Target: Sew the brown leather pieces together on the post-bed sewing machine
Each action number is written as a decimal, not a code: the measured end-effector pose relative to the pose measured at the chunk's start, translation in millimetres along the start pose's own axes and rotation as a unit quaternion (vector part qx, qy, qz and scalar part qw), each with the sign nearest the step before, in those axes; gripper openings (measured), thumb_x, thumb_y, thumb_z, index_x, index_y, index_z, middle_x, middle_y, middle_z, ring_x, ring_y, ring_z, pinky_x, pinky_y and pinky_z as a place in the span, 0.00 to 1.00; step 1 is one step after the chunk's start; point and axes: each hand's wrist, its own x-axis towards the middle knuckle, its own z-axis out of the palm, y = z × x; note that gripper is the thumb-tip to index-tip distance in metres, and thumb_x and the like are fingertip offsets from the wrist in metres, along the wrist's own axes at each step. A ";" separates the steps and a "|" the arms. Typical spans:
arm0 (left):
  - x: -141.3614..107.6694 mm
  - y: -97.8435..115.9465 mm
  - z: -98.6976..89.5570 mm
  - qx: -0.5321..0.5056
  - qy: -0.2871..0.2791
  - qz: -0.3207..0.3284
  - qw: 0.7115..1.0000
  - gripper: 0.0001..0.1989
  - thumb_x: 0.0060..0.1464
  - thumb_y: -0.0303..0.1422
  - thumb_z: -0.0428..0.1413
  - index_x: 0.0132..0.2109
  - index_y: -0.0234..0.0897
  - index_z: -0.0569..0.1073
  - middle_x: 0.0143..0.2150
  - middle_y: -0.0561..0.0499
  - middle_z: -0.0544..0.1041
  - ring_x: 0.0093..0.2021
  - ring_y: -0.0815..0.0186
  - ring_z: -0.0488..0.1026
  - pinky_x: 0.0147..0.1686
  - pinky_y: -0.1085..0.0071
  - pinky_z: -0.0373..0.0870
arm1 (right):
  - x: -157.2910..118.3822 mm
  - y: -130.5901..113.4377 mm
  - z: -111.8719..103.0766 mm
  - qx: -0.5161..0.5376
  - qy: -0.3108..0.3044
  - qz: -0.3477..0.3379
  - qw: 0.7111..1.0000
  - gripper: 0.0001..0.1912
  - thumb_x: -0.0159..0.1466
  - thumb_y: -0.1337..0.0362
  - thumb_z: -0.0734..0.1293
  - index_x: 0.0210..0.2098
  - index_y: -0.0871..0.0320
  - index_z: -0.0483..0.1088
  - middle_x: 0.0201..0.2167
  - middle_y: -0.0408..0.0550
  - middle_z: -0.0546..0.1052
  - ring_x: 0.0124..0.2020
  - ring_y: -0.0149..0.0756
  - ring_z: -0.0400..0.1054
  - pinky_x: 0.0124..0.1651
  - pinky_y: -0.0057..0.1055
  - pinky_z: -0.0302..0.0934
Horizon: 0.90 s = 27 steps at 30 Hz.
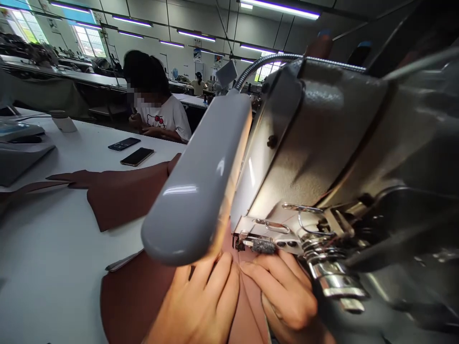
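My left hand lies flat on a brown fabric piece at the bottom of the view, fingers pointing toward the sewing machine. Beside it, my right hand presses the same fabric with fingers bent, close under the machine head. The needle area is hidden behind the grey lamp mounted on a flexible neck. The fingertips of both hands nearly meet along a fold in the fabric.
More brown fabric lies across the white table. Two phones rest further back. A person in a white shirt sits across the table. A white cup and a grey device stand at the left.
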 end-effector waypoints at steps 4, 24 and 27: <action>-1.6 -3.0 0.7 -0.039 -0.019 0.016 0.999 0.15 0.55 0.33 0.49 0.45 0.29 0.73 0.45 0.39 0.73 0.45 0.51 0.66 0.44 0.57 0.59 | 4.7 -2.5 -4.2 0.015 0.007 -0.008 1.000 0.22 0.60 0.78 0.60 0.46 0.50 0.74 0.29 0.46 0.76 0.30 0.35 0.69 0.35 0.30 0.69; 13.3 -12.2 -10.4 -0.081 -0.022 0.041 0.996 0.15 0.61 0.22 0.42 0.45 0.28 0.73 0.43 0.43 0.75 0.44 0.61 0.68 0.46 0.67 0.66 | 21.9 -13.6 -8.5 0.012 0.023 -0.023 0.999 0.13 0.61 0.77 0.63 0.38 0.56 0.73 0.25 0.46 0.73 0.28 0.32 0.66 0.32 0.29 0.66; 15.0 -13.4 -10.3 -0.077 -0.017 0.048 0.996 0.14 0.62 0.22 0.43 0.44 0.28 0.73 0.41 0.44 0.75 0.42 0.61 0.67 0.44 0.68 0.65 | 22.9 -14.8 -7.1 0.010 0.034 -0.026 0.999 0.11 0.63 0.75 0.63 0.38 0.56 0.73 0.26 0.46 0.74 0.28 0.32 0.67 0.33 0.28 0.67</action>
